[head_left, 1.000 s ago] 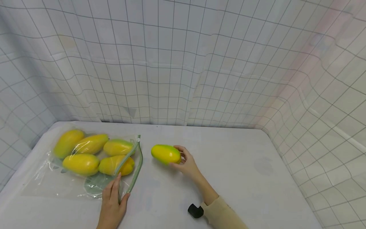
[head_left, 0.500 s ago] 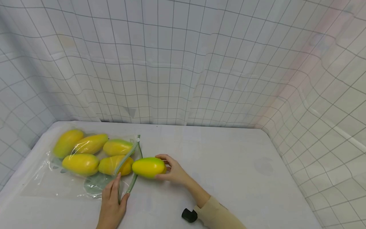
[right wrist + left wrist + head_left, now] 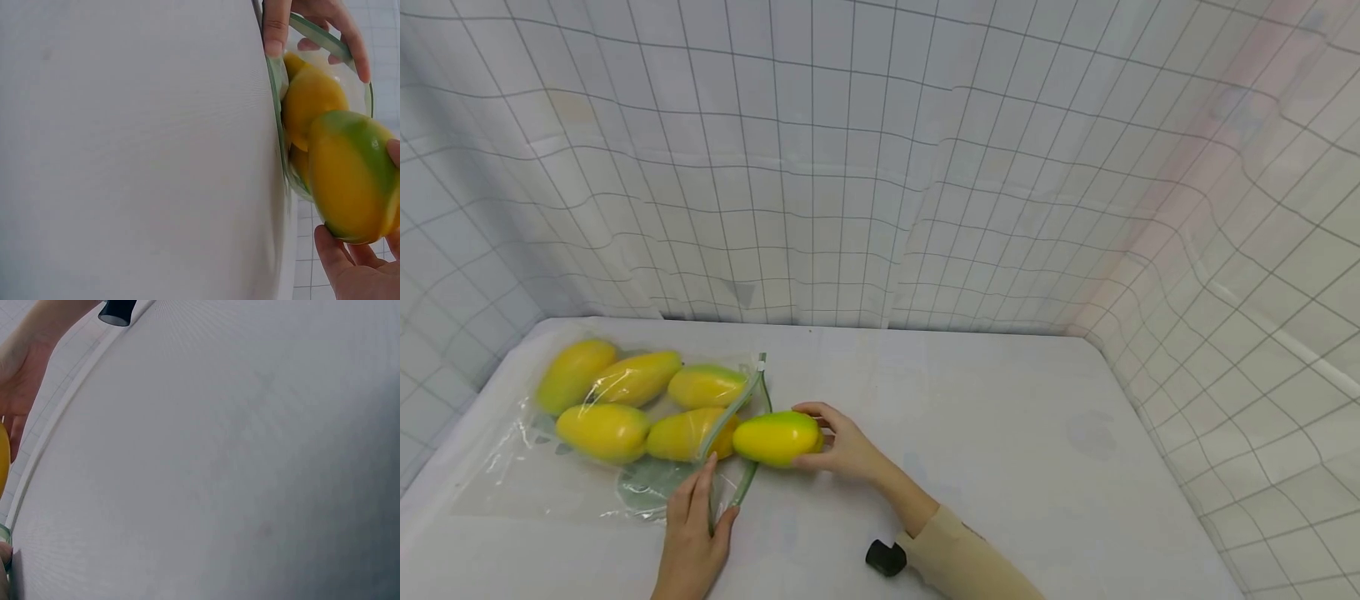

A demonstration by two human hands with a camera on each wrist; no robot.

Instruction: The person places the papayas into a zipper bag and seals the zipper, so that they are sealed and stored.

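Observation:
My right hand (image 3: 847, 448) grips the blunt end of a yellow-green mango (image 3: 775, 438), thumb and fingers on opposite sides. The far end of this fruit is at the mouth of a clear zip bag (image 3: 512, 492), up against a mango (image 3: 681, 436) inside. With my left hand (image 3: 691, 537) I hold the bag's mouth apart; in the right wrist view the thumb is on the lower lip and fingers (image 3: 353, 50) cross the green upper strip (image 3: 319, 34). Several more mangoes (image 3: 602, 433) lie inside the bag. The left wrist view shows mostly white tabletop.
The white table (image 3: 1000, 450) extends to the right of the hands. Behind it hangs a white curtain (image 3: 850, 167) with a grid pattern, which also lines both sides. A small black device (image 3: 886, 558) sits by my right sleeve (image 3: 966, 550).
My right hand has carried the mango left and nearer me, from bare table to the bag's mouth. The front mangoes in the bag have shifted slightly left. My left hand has stayed put.

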